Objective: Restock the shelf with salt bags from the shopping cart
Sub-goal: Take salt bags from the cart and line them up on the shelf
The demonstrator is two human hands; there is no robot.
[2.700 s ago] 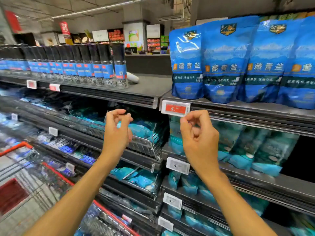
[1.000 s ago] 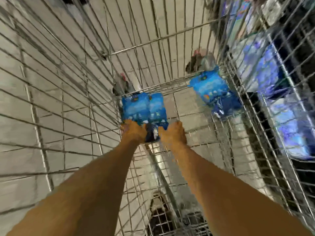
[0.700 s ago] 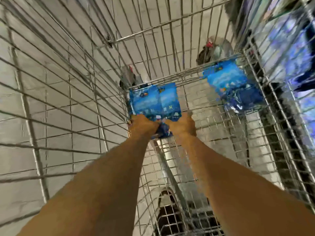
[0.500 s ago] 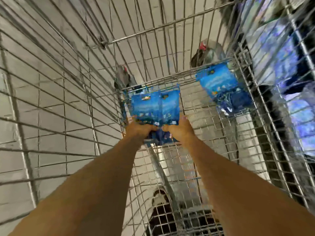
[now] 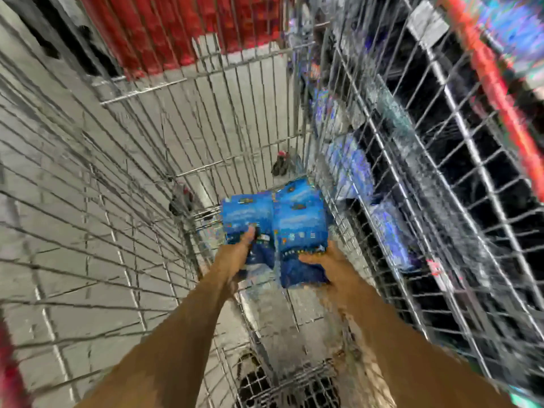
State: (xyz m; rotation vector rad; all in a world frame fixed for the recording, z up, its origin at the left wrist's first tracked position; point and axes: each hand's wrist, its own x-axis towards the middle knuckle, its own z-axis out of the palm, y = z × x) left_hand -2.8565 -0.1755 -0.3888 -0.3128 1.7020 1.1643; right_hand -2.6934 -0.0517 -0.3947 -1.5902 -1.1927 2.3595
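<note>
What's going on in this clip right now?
A person is reaching down into a wire shopping cart, and each hand grips blue salt bags: the left hand on one side, the right hand on the other. The salt bags are held side by side above the cart floor, not yet on any shelf.

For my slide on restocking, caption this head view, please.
Both hands, left hand and right hand, grip blue salt bags inside the wire shopping cart.
</note>
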